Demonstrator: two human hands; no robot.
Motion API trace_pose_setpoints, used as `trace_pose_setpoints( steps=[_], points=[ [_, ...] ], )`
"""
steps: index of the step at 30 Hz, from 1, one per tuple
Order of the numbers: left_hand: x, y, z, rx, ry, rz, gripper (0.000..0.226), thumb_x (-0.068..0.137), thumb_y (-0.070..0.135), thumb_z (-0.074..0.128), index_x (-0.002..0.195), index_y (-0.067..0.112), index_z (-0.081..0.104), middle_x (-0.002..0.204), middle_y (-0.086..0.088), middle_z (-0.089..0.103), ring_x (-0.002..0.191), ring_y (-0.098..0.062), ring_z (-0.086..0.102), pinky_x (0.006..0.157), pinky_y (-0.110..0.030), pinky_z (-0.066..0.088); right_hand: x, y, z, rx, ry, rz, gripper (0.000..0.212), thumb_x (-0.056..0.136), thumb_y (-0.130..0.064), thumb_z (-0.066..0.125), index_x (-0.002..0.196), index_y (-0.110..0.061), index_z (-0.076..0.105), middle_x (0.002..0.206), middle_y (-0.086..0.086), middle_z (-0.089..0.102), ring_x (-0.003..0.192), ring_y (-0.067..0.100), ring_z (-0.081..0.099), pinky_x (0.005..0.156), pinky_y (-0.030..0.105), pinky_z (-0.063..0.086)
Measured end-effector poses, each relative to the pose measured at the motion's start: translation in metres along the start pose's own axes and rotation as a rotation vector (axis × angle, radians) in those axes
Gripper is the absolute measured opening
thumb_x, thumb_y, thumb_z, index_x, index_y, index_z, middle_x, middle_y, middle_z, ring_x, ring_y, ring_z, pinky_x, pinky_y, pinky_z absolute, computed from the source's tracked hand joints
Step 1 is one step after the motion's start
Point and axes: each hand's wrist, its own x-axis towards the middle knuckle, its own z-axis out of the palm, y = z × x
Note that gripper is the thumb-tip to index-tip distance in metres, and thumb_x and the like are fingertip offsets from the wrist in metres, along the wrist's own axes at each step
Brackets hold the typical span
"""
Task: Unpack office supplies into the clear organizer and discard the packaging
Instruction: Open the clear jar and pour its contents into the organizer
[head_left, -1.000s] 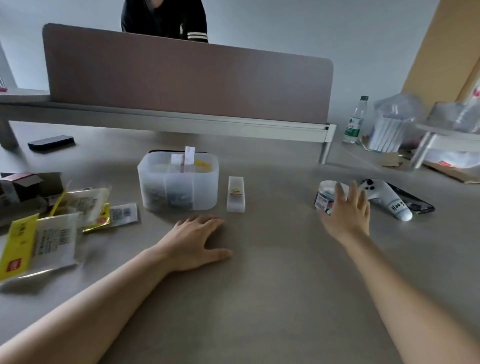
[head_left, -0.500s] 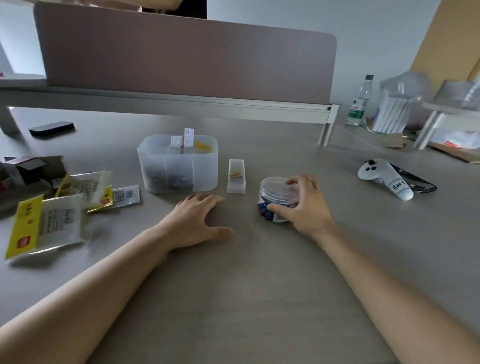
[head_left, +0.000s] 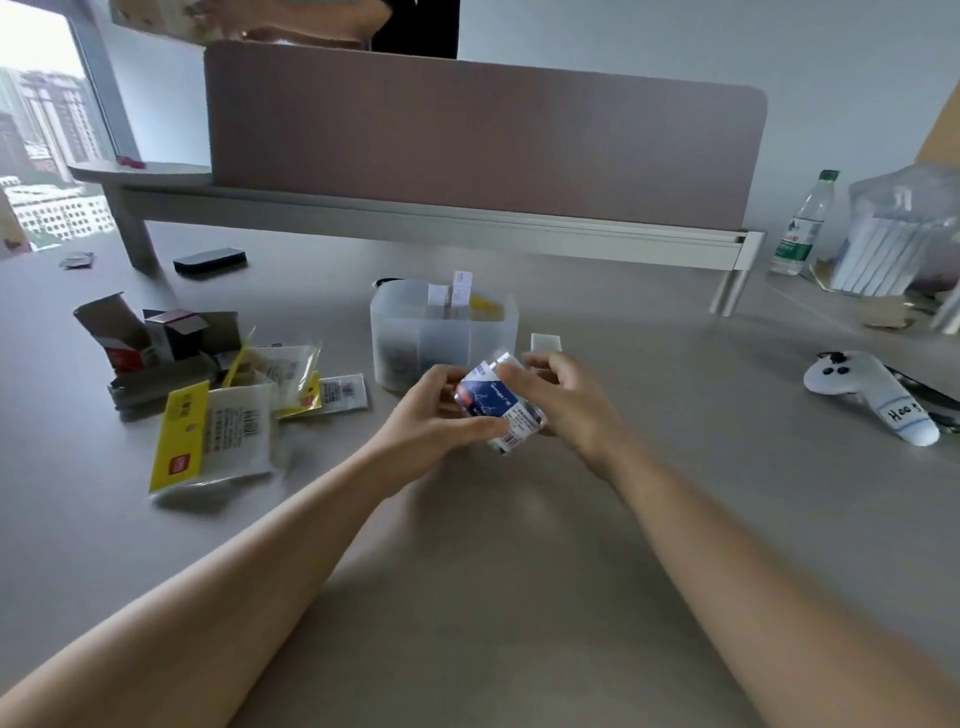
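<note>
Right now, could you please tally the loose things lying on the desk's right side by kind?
Water bottle: 1
White controller: 1
Wrapped white bundle: 1
Total: 3

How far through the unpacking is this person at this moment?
Well along, by the look of it. Done: the clear organizer already holds several items, and emptied packets and boxes lie piled to its left, not yet discarded. In hand: the left hand and right hand hold a small labelled tub, apparently unopened. Left: emptying it and clearing the packaging.
</note>
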Motion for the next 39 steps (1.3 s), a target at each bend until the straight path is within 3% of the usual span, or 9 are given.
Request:
trace_pose_setpoints(
  steps=[4,7,13,21,26,29,32,36,39],
  points=[
    [-0.001,-0.002,-0.025,-0.150,0.014,-0.015,0.046,0.058,0.010,0.077,0.096,0.019,0.054,0.087,-0.001,0.063,0.073,-0.005,0.064,0.070,-0.020,0.055,0.007,-0.008,0.012,-0.019,-0.058,-0.060,0.056,0.083,-0.041,0.055,0.130,-0.016,0.039,0.099,-0.006,0.049,0.098,0.013,0.050,0.069,0.015,0.040],
    [-0.004,-0.003,-0.041,-0.203,0.004,-0.021,0.057,0.044,0.014,0.079,0.096,0.019,0.056,0.085,0.000,0.066,0.074,-0.008,0.067,0.068,-0.021,0.057,0.010,-0.011,0.022,-0.033,-0.099,-0.107,0.060,0.082,-0.041,0.055,0.133,-0.015,0.037,0.100,-0.005,0.049,0.091,0.005,0.051,0.063,0.011,0.042],
    [-0.007,-0.002,-0.058,-0.239,-0.004,-0.025,0.049,0.051,0.004,0.076,0.094,0.019,0.056,0.089,-0.003,0.063,0.079,-0.015,0.064,0.072,-0.027,0.056,0.015,-0.014,0.035,-0.032,-0.184,-0.158,0.052,0.083,-0.034,0.055,0.130,-0.016,0.042,0.091,-0.014,0.051,0.084,-0.003,0.050,0.059,-0.002,0.043],
    [-0.006,-0.006,-0.066,-0.341,-0.102,-0.069,0.048,0.051,0.011,0.074,0.096,0.014,0.058,0.086,-0.007,0.065,0.070,-0.015,0.069,0.060,-0.027,0.057,0.013,-0.010,0.040,-0.013,-0.215,-0.158,0.061,0.073,-0.047,0.063,0.125,-0.020,0.046,0.109,0.000,0.056,0.101,0.016,0.055,0.077,0.020,0.049],
    [-0.003,-0.006,-0.068,-0.500,-0.169,-0.103,0.084,0.026,0.040,0.090,0.099,0.012,0.059,0.078,-0.003,0.071,0.073,-0.019,0.069,0.061,-0.030,0.058,0.016,-0.021,0.033,-0.018,-0.248,-0.205,0.061,0.070,-0.037,0.063,0.127,-0.025,0.045,0.129,0.008,0.049,0.118,0.025,0.048,0.092,0.035,0.049],
    [-0.002,-0.007,-0.069,-0.515,-0.169,-0.119,0.079,0.032,0.028,0.091,0.101,0.013,0.057,0.084,-0.005,0.070,0.076,-0.019,0.069,0.063,-0.030,0.058,0.019,-0.021,0.031,0.002,-0.313,-0.208,0.051,0.073,-0.023,0.070,0.114,-0.043,0.047,0.135,0.002,0.044,0.125,0.021,0.041,0.092,0.026,0.045],
    [-0.006,-0.003,-0.067,-0.453,-0.148,-0.112,0.049,0.056,0.000,0.072,0.099,0.013,0.054,0.091,-0.009,0.062,0.072,-0.016,0.069,0.061,-0.027,0.058,0.020,-0.015,0.034,0.123,-0.362,-0.149,0.061,0.056,-0.028,0.071,0.106,-0.052,0.048,0.133,-0.004,0.044,0.130,0.019,0.037,0.105,0.041,0.039],
    [-0.008,-0.004,-0.064,-0.328,-0.067,-0.073,0.037,0.070,-0.011,0.061,0.095,0.014,0.050,0.094,-0.006,0.056,0.069,-0.012,0.067,0.062,-0.022,0.057,0.022,-0.019,0.033,-0.073,-0.296,-0.075,0.068,0.072,-0.046,0.065,0.131,-0.030,0.035,0.119,-0.007,0.041,0.112,0.015,0.045,0.087,0.029,0.043],
    [-0.007,-0.008,-0.067,-0.233,-0.058,-0.031,0.042,0.066,-0.005,0.069,0.094,0.017,0.047,0.096,-0.005,0.055,0.078,-0.015,0.065,0.066,-0.023,0.057,0.025,-0.024,0.032,-0.238,-0.303,-0.082,0.065,0.076,-0.048,0.056,0.131,-0.021,0.035,0.111,-0.001,0.046,0.092,0.010,0.053,0.070,0.023,0.049]
  ],
)
